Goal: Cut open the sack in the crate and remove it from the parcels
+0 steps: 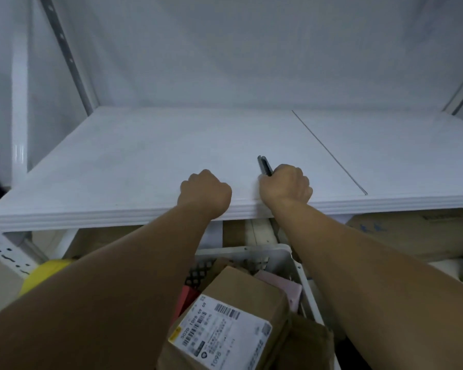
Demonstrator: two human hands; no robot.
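Both my arms reach onto a white shelf (145,166). My right hand (286,184) grips a dark, narrow cutter (263,164) whose tip points away from me over the shelf top. My left hand (205,189) is a closed fist resting near the shelf's front edge, with nothing visible in it. Below the shelf stands a white crate (292,252) holding parcels: a brown cardboard box (241,295) with a white shipping label (222,335), a pink parcel (284,287) and a red one (186,297). No sack shows in the crate.
A grey upright post (72,62) rises at the shelf's back left. A seam (329,153) crosses the shelf on the right. A yellow object (42,273) lies lower left under the shelf, and a flat cardboard box (412,233) sits lower right.
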